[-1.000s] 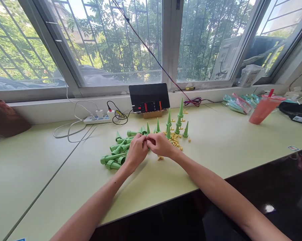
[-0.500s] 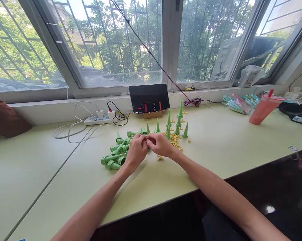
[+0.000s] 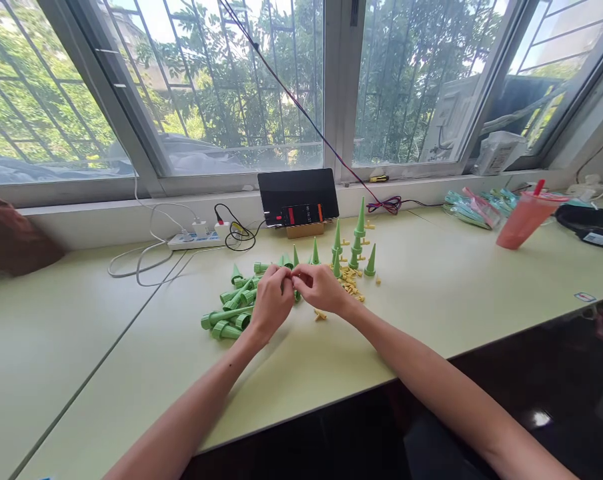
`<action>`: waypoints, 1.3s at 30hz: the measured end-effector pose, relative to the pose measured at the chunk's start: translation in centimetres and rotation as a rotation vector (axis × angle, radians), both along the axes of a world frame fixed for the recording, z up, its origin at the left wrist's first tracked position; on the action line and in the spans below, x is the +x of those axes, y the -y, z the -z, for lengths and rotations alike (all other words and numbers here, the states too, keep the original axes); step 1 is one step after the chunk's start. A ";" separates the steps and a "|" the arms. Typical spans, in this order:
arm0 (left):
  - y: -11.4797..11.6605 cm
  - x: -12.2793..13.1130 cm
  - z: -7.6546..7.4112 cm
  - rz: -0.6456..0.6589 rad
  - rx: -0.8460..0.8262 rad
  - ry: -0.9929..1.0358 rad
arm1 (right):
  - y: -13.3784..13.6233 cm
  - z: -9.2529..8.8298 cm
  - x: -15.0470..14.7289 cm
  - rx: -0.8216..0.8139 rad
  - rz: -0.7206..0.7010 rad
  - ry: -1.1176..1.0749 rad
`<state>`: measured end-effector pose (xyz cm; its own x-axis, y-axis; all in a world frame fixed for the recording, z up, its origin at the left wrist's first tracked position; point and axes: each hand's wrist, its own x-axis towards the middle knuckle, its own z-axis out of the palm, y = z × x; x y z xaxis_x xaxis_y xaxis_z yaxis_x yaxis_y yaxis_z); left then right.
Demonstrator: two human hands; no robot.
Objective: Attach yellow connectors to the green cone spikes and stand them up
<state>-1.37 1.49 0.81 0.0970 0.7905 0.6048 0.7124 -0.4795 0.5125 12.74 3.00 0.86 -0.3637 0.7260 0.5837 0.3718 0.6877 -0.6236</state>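
One green spike (image 3: 297,295) showed in part between the two hands, just below the meeting fingertips. The left hand (image 3: 275,297) was curled and looked to be grasping it; the right hand (image 3: 321,288) had its thumb and forefinger drawn in at the same spot, but whether they pinched a small part could not be told, as the fingers hid it. The step in hand seemed a fine fitting on the spike, and the next move seemed to call for a steady left hand and a small, firm push or twist from the right. Left of the left hand lay a pile of green spikes (image 3: 226,329). Just beyond the right hand were yellow fittings (image 3: 350,283), with a stray fitting (image 3: 320,315) on its near side. Farther past it rose a green stack (image 3: 357,244) on the tabletop (image 3: 356,360).
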 end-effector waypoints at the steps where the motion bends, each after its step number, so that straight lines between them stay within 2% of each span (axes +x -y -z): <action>1: 0.0 0.0 0.0 -0.001 0.005 0.001 | 0.0 0.0 0.0 -0.001 -0.001 -0.006; 19: 0.1 0.1 -0.3 -0.025 0.046 0.026 | 0.1 -0.2 0.0 -0.017 -0.017 -0.029; 39: 0.3 0.2 -0.3 -0.010 0.003 0.029 | 0.0 -0.1 -0.2 -0.055 0.001 -0.067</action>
